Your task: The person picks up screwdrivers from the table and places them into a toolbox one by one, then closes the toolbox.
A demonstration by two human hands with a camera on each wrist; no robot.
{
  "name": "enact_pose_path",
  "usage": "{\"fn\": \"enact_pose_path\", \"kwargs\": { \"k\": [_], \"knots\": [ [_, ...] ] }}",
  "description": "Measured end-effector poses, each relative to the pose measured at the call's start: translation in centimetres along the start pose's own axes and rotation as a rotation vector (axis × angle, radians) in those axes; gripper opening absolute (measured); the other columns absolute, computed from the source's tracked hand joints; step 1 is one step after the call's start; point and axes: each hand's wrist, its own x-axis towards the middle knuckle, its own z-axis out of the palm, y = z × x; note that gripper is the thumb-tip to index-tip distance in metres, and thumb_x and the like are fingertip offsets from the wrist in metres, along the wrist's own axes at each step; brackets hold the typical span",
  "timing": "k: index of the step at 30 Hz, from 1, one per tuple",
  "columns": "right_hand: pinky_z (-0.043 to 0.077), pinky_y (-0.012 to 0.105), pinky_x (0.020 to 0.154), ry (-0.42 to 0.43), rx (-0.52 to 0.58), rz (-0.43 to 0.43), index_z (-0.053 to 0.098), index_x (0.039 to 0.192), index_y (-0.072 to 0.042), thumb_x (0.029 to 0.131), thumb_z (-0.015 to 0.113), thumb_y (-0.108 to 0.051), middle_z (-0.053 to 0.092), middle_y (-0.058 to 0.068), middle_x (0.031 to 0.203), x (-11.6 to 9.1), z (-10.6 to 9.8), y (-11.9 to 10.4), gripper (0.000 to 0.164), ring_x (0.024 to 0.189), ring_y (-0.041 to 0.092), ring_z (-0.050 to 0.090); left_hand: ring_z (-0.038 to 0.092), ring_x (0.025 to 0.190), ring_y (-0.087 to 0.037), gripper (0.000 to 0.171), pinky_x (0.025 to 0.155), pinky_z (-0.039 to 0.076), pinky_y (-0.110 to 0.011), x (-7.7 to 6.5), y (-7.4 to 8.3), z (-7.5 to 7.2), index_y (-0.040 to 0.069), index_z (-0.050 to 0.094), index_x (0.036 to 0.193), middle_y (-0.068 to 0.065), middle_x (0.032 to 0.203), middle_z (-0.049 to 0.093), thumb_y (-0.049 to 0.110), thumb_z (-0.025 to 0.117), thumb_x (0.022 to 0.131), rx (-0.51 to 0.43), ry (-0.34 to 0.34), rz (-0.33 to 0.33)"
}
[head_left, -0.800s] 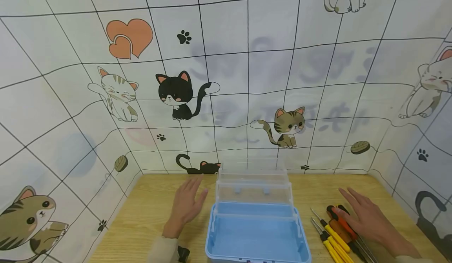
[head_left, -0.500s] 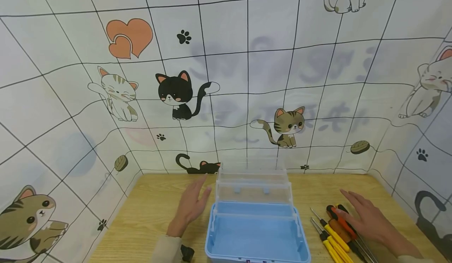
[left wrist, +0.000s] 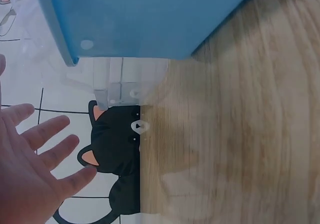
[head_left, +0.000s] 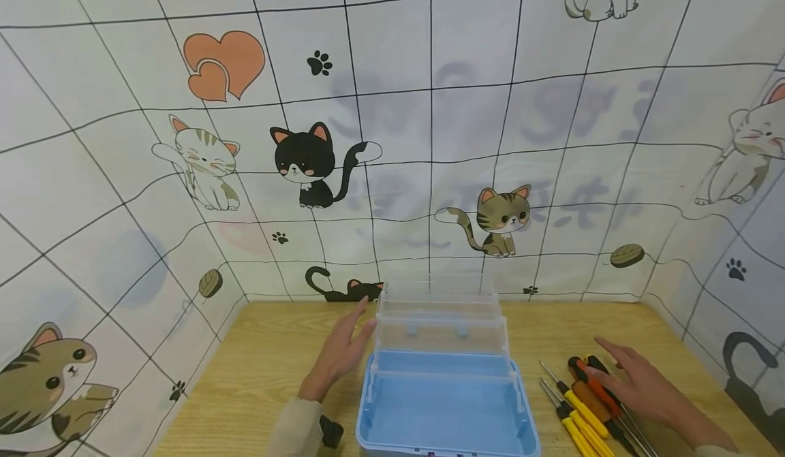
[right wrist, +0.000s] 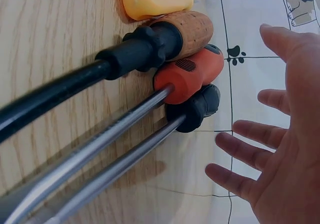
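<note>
My left hand [head_left: 341,348] hovers at the left of the blue box [head_left: 450,413], fingers spread and holding nothing, its fingertips close to the raised clear lid [head_left: 438,327]. In the left wrist view the blue box wall [left wrist: 145,19] stands beyond the splayed fingers [left wrist: 47,139]. My right hand [head_left: 640,385] is over the pile of screwdrivers on the right, fingers extended, nothing in it. The pile has a red-handled screwdriver [right wrist: 187,77], a black-handled one [right wrist: 195,107], a tool with a brown textured handle [right wrist: 187,32] and several yellow-handled screwdrivers [head_left: 582,409].
The wooden table [head_left: 257,389] meets a white wall covering [head_left: 392,191] printed with cats and grid lines. A small black object [head_left: 331,432] lies by the left sleeve. Bare wood shows left of the box and behind the screwdrivers.
My left hand has moved right, toward the raised lid. The right hand has shifted slightly right and down over the screwdrivers. The box and tools stay put.
</note>
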Motion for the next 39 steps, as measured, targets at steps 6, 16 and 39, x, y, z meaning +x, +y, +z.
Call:
{"fn": "enact_pose_path", "kwargs": {
  "k": [6, 16, 39],
  "knots": [
    [0.051, 0.057, 0.071, -0.072, 0.089, 0.05, 0.032, 0.148, 0.01, 0.1, 0.056, -0.043, 0.04, 0.041, 0.138, 0.0, -0.1, 0.5, 0.075, 0.1, 0.043, 0.061, 0.045, 0.136, -0.034, 0.062, 0.106, 0.034, -0.066, 0.7, 0.3, 0.3, 0.035, 0.025, 0.157, -0.01, 0.147, 0.05, 0.055, 0.042, 0.102, -0.068, -0.068, -0.02],
    [0.054, 0.051, 0.071, -0.104, 0.179, 0.078, 0.028, 0.149, 0.009, 0.103, 0.053, -0.038, 0.046, 0.042, 0.134, -0.1, -0.1, 0.9, 0.071, 0.101, 0.041, 0.063, 0.049, 0.132, -0.033, 0.061, 0.107, 0.034, -0.063, 1.5, 0.8, 1.1, 0.032, 0.023, 0.158, -0.011, 0.149, 0.048, 0.046, 0.048, 0.103, -0.222, -0.123, 0.021],
    [0.053, 0.044, 0.08, -0.231, 0.324, 0.228, 0.036, 0.144, 0.011, 0.103, 0.051, -0.039, 0.059, 0.027, 0.124, 1.4, 0.6, 2.9, 0.067, 0.109, 0.034, 0.059, 0.021, 0.148, -0.038, 0.053, 0.113, 0.02, -0.067, 2.3, 1.6, 3.4, 0.03, 0.021, 0.157, -0.009, 0.165, 0.017, 0.044, 0.034, 0.108, -0.363, -0.112, 0.008]
  ]
}}
